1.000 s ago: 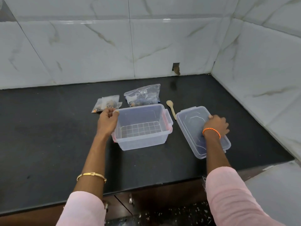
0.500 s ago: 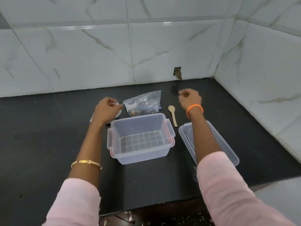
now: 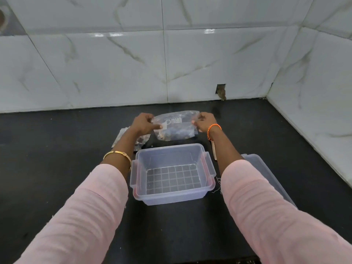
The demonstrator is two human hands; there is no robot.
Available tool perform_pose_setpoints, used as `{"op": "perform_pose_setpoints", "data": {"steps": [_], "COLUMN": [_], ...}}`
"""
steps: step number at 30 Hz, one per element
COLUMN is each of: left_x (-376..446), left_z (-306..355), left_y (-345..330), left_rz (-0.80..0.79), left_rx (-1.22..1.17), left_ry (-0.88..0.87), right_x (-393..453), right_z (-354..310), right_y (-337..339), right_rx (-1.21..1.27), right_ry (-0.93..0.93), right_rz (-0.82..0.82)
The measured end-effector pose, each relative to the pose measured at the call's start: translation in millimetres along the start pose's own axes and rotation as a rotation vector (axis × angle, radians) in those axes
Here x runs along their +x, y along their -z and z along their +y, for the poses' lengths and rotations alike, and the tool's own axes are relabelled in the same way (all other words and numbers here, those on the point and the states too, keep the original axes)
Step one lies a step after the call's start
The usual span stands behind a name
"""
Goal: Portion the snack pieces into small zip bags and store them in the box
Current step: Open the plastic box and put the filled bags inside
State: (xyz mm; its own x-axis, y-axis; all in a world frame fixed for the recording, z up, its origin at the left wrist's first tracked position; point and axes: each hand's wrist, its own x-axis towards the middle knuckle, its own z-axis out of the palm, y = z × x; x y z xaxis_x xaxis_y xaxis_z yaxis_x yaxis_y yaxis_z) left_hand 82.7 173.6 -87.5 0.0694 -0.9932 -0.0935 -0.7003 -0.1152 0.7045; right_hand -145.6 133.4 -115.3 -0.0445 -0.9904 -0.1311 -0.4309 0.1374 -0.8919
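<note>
Both hands pinch the large snack bag by its upper corners.

The left hand and right hand are closed narrow on the clear snack bag, stretched between them above the black counter. Nearer than the hands sits the open box; small zip bags lie under the left wrist, the lid beyond the right forearm.

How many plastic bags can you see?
2. A big bag is held up by both hands behind the box. A small bag lies on the counter, partly hidden under the left arm; more may be hidden.
</note>
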Motion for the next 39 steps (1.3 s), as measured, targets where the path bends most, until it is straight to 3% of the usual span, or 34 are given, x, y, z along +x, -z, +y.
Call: {"op": "perform_pose_setpoints", "data": {"steps": [7,10,13,20,22,26,29,32,34,39], "left_x": [-19,-49,-86,-142,-149,-153,-155,-153,-151,-147], "left_z": [34,45,43,19,17,16,19,18,16,12], "left_y": [26,33,42,44,39,26,19,12,8,1], "left_rz": [0.171,0.244,0.207,-0.145,-0.174,-0.115,-0.058,0.044,0.073,0.088], "left_rx": [-0.627,-0.678,-0.684,-0.366,-0.277,0.237,0.419,0.684,0.748,0.742], "left_ry": [-0.031,-0.071,-0.106,-0.07,-0.046,-0.069,-0.106,-0.138,-0.118,-0.098], "right_x": [-29,-61,-98,-140,-145,-149,-150,-152,-154,-150], "right_z": [-72,-91,-94,-55,-47,-32,-25,-21,-17,-15], "right_y": [23,33,40,35,28,8,-4,-9,-11,-9], "right_rx": [0.211,0.271,0.254,0.015,-0.085,-0.206,-0.236,-0.488,-0.596,-0.578], "right_ry": [0.125,0.162,0.159,0.02,0.011,0.002,0.036,0.088,0.114,0.032], "right_rz": [0.049,0.024,-0.022,-0.139,-0.129,-0.015,0.084,0.155,0.188,0.124]}}
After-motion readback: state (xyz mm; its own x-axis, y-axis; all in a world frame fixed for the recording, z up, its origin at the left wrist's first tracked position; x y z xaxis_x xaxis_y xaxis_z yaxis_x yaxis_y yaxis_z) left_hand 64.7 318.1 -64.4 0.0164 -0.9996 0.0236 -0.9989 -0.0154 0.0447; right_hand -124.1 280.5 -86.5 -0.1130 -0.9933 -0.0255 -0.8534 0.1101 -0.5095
